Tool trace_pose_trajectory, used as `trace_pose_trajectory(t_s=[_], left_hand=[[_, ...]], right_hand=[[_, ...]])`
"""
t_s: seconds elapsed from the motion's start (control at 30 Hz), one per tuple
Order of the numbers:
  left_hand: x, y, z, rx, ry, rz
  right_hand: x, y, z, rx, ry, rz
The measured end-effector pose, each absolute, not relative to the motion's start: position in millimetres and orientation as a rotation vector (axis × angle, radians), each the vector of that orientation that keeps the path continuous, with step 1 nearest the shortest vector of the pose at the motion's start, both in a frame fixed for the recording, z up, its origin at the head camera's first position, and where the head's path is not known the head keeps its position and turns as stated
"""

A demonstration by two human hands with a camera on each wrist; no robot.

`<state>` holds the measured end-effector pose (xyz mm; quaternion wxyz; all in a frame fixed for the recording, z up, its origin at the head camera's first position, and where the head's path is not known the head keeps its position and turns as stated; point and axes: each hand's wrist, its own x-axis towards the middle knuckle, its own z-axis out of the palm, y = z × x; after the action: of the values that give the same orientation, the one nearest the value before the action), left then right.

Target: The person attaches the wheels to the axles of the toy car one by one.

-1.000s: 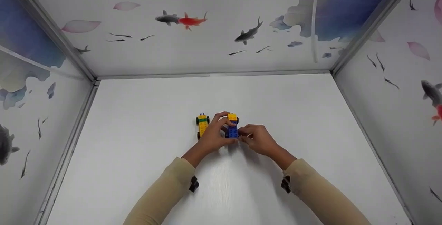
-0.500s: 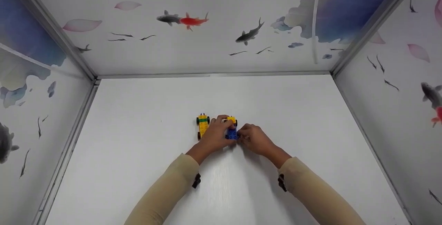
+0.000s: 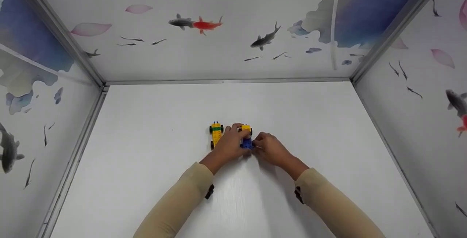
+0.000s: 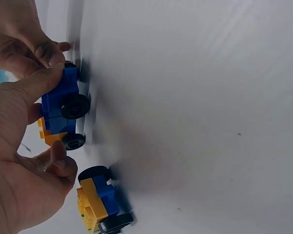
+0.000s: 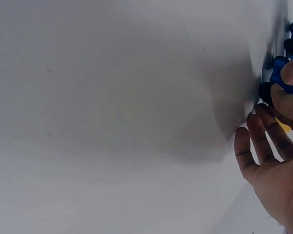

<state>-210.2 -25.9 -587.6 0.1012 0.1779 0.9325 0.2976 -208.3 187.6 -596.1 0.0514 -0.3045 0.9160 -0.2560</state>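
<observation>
My left hand grips a toy car built of blue and yellow bricks, the thumb and fingers on its sides. In the left wrist view its blue body and black wheels show. At the blue end, my right hand pinches a black wheel against the car's side. The right wrist view shows the other fingers of that hand loosely bent. Whether the wheel is fully seated cannot be seen. Left of the left hand stands a second toy car, yellow with a green strip and black wheels, partly covered by the hand.
Both cars are on a white tabletop. Walls printed with fish and petals enclose it at the back and both sides, with metal edging along the seam. A dark strap piece sits at the left sleeve.
The head view has shifted slightly. My left hand has settled lower over the blue and yellow car and covers more of it. My right hand stays at the same end of the car.
</observation>
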Motion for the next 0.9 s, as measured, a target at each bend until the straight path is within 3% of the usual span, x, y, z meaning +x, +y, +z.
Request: trace_pose_trajectory(t_s=[0.9], left_hand=[[-192.7,-29.9,-595.8,0.651,2.992,0.494]], right_hand=[[-197.1,187.1,-607.1,-0.787,2.806,-0.715]])
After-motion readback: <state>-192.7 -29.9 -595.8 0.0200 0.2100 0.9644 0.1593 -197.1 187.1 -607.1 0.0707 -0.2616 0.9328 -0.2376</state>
